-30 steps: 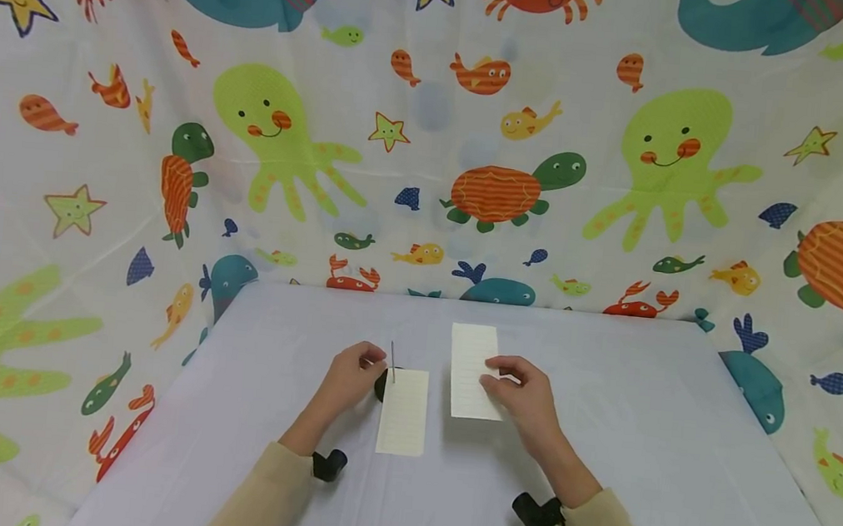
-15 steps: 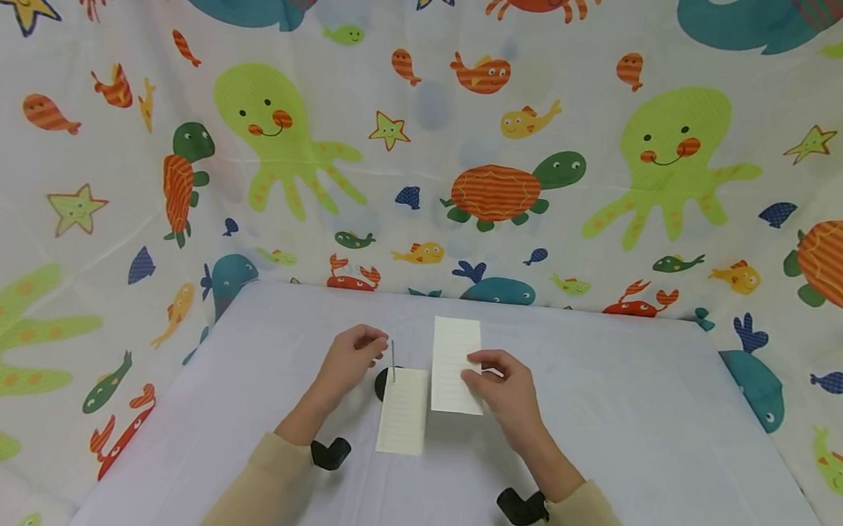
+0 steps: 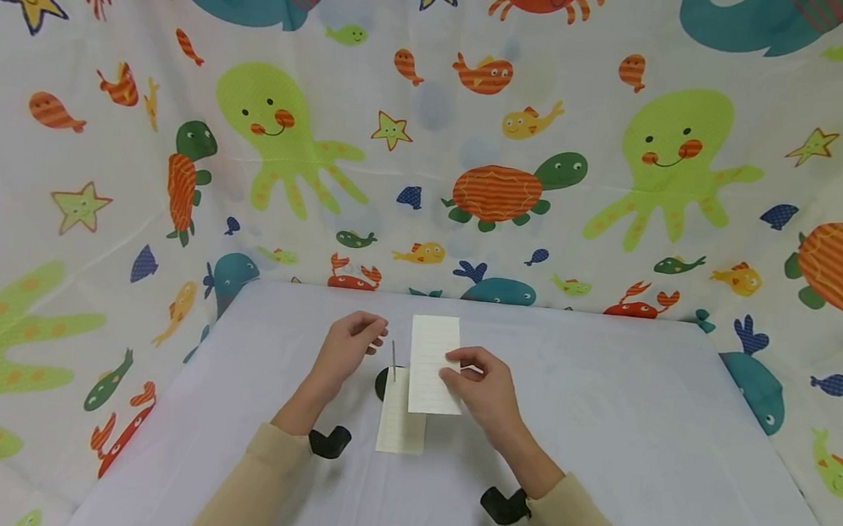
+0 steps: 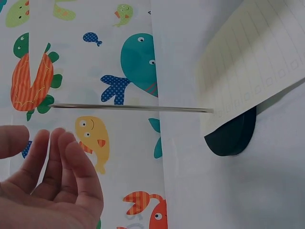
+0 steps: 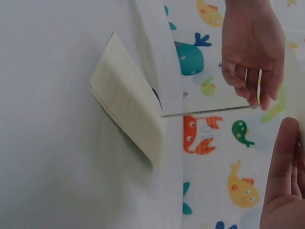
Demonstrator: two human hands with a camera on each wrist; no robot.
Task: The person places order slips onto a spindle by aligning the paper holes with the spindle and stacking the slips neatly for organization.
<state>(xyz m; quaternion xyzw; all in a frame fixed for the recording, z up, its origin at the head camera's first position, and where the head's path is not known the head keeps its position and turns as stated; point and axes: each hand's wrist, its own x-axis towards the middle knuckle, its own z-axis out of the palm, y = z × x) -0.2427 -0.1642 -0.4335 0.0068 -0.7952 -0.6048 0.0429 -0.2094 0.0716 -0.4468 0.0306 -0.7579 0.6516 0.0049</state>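
A bill spike stands upright on the table, its thin metal rod [image 3: 394,356] rising from a round black base [image 4: 232,136]. Lined cream note sheets [image 3: 399,435] are pierced near one end by the rod and lie low over the base. My right hand [image 3: 487,392] pinches another lined sheet [image 3: 431,364] by its right edge, between thumb and fingers. That held sheet overlaps the pierced ones in the head view. To the left of the rod's tip hovers my left hand [image 3: 345,348], its fingers loosely bent with nothing in them. The right wrist view shows the rod [image 5: 209,112] from the side.
A white cloth covers the table [image 3: 604,413]. Behind it and at both sides hangs a curtain [image 3: 424,238] printed with sea animals. Black wrist-worn cameras [image 3: 505,506] sit at the cuffs of the beige sleeves [image 3: 248,482].
My right hand has carried its sheet leftward until it overlaps the pierced sheets. My left hand has risen from beside the base to near the rod's tip.
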